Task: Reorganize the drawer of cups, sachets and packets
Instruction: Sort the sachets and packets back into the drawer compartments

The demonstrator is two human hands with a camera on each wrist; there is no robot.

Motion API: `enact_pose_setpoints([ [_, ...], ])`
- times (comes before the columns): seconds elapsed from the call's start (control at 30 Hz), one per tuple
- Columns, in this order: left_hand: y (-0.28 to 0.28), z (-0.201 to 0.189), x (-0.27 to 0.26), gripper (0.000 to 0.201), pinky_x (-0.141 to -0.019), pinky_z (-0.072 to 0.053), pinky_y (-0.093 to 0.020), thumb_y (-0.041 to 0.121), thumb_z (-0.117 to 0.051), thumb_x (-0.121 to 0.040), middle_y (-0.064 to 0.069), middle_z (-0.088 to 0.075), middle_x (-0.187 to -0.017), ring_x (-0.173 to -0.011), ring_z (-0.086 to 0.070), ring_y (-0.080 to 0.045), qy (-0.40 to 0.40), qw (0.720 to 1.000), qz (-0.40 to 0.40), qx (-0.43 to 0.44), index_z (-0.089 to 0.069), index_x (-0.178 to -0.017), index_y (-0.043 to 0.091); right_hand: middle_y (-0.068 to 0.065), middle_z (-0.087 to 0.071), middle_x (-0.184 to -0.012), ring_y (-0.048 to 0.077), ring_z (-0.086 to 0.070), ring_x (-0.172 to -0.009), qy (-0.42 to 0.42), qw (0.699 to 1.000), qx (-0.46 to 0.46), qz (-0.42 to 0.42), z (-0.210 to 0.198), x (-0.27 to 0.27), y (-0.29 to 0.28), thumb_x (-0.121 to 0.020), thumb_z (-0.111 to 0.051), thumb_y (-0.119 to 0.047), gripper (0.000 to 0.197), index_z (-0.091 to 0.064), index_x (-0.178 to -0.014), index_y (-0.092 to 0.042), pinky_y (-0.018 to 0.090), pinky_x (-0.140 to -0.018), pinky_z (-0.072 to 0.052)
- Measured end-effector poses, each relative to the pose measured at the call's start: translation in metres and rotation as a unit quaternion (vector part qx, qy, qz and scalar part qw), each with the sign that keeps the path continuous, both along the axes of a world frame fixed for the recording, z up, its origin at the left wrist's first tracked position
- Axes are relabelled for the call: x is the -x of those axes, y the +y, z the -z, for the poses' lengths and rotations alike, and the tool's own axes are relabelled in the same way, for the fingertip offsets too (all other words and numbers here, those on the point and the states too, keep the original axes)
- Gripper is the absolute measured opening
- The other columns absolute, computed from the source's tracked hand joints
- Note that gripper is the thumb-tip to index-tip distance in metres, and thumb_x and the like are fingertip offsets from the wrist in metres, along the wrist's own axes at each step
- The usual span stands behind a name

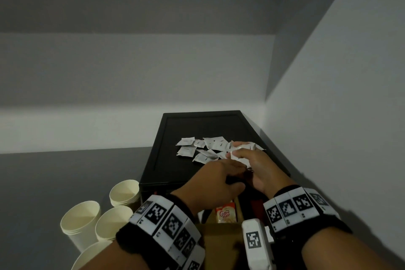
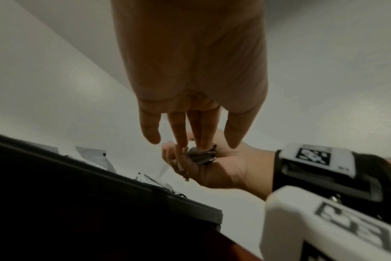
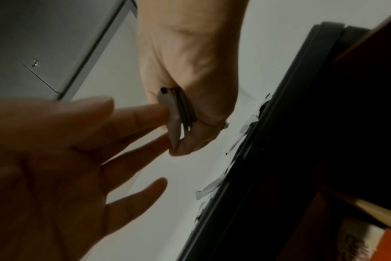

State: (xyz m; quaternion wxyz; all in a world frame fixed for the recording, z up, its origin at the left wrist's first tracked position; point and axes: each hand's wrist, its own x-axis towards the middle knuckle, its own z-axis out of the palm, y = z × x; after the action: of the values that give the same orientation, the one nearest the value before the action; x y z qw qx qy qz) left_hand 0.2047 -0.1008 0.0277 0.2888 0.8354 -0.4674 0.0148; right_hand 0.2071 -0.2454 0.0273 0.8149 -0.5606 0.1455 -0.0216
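Your right hand (image 1: 252,166) grips the sachet stack (image 3: 176,114), your straight-fingered left hand (image 1: 215,178) touches it, and the loose sachets (image 1: 215,143) lie just beyond on the drawer unit (image 1: 175,133), nearer your left.

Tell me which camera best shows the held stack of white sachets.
Right wrist view: the stack of white paper sachets sits close, edge-on, pinched by the right hand. Left wrist shows it small; head view, partly behind fingers.

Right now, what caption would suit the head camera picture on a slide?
Right hand grips a sachet stack over a black tray strewn with more; left hand touches it; paper cups alongside.
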Motion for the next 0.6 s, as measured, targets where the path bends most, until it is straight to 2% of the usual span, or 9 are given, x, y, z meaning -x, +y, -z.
enact_pose_setpoints([
  [0.07,0.002,0.001,-0.008,0.027,-0.100,-0.034,-0.013,0.021,-0.054,-0.092,0.009,-0.056,-0.129,-0.111,-0.046,0.004,0.022,0.999,-0.022,0.011,-0.066,-0.117,0.020,0.018,-0.066,-0.095,0.027,-0.063,-0.081,0.005,1.000,-0.030,-0.006,0.002,0.002,-0.004,-0.086,-0.048,0.007,0.033,-0.060,-0.110,-0.013,0.034,-0.062,-0.051],
  [0.13,0.006,0.003,-0.022,0.022,-0.097,-0.041,-0.020,0.021,-0.054,-0.091,0.006,-0.058,-0.126,-0.110,-0.051,-0.003,0.026,0.994,-0.101,0.010,-0.069,-0.107,0.019,0.018,-0.064,-0.092,0.027,-0.061,-0.076,0.006,0.999,-0.031,-0.004,0.003,0.003,-0.006,-0.083,-0.046,0.010,0.037,-0.060,-0.108,-0.014,0.034,-0.059,-0.050],
  [0.23,0.011,0.011,-0.046,0.024,-0.089,-0.035,-0.016,0.017,-0.052,-0.089,-0.001,-0.051,-0.133,-0.119,-0.048,-0.014,-0.010,0.976,-0.210,-0.047,-0.071,-0.101,0.011,0.013,-0.059,-0.095,0.025,-0.057,-0.079,0.003,1.000,0.006,0.024,0.003,0.001,-0.010,-0.080,-0.047,0.012,0.041,-0.058,-0.106,-0.018,0.036,-0.062,-0.051],
  [0.27,0.012,0.014,-0.054,0.025,-0.097,-0.032,-0.018,0.018,-0.051,-0.090,-0.005,-0.043,-0.141,-0.128,-0.040,-0.019,-0.019,0.971,-0.224,-0.083,-0.071,-0.103,0.011,0.011,-0.059,-0.093,0.023,-0.057,-0.079,-0.003,1.000,0.003,0.030,0.003,0.000,-0.012,-0.082,-0.048,0.009,0.039,-0.057,-0.107,-0.019,0.038,-0.064,-0.051],
  [0.33,0.010,0.021,-0.067,0.030,-0.116,-0.019,-0.036,0.027,-0.047,-0.092,-0.005,-0.021,-0.155,-0.143,-0.014,-0.026,-0.018,0.957,-0.232,-0.170,-0.067,-0.113,0.017,0.009,-0.059,-0.088,0.021,-0.058,-0.079,-0.009,0.999,-0.010,0.039,0.004,0.000,-0.015,-0.089,-0.050,-0.001,0.028,-0.057,-0.107,-0.022,0.041,-0.069,-0.051],
  [0.4,0.005,0.023,-0.074,0.039,-0.116,-0.017,-0.049,0.029,-0.044,-0.093,-0.001,-0.012,-0.158,-0.145,-0.002,-0.027,0.001,0.949,-0.230,-0.218,-0.057,-0.128,0.019,0.010,-0.061,-0.088,0.023,-0.060,-0.084,-0.006,0.999,-0.015,0.040,0.006,0.000,-0.017,-0.092,-0.052,-0.007,0.023,-0.057,-0.107,-0.023,0.043,-0.073,-0.050],
  [0.47,0.002,0.023,-0.077,0.047,-0.111,-0.026,-0.050,0.025,-0.044,-0.090,0.001,-0.026,-0.152,-0.143,-0.017,-0.026,0.049,0.950,-0.237,-0.199,-0.046,-0.137,0.021,0.011,-0.061,-0.092,0.025,-0.061,-0.088,-0.007,0.999,-0.017,0.035,0.006,0.001,-0.018,-0.092,-0.053,-0.009,0.022,-0.057,-0.107,-0.024,0.044,-0.077,-0.050],
  [0.53,0.001,0.024,-0.079,0.046,-0.106,-0.034,-0.048,0.022,-0.045,-0.086,0.002,-0.041,-0.143,-0.132,-0.038,-0.024,0.067,0.954,-0.233,-0.179,-0.049,-0.132,0.021,0.012,-0.060,-0.091,0.026,-0.061,-0.088,-0.014,0.999,-0.031,0.032,0.007,0.002,-0.019,-0.092,-0.054,-0.011,0.020,-0.057,-0.107,-0.024,0.045,-0.078,-0.051],
  [0.6,0.001,0.022,-0.077,0.039,-0.104,-0.037,-0.047,0.020,-0.045,-0.087,-0.002,-0.045,-0.140,-0.126,-0.044,-0.024,0.051,0.960,-0.224,-0.162,-0.054,-0.124,0.012,0.012,-0.059,-0.093,0.026,-0.060,-0.088,-0.025,0.998,-0.040,0.031,0.008,0.003,-0.019,-0.092,-0.055,-0.016,0.023,-0.054,-0.113,-0.025,0.045,-0.074,-0.051],
])
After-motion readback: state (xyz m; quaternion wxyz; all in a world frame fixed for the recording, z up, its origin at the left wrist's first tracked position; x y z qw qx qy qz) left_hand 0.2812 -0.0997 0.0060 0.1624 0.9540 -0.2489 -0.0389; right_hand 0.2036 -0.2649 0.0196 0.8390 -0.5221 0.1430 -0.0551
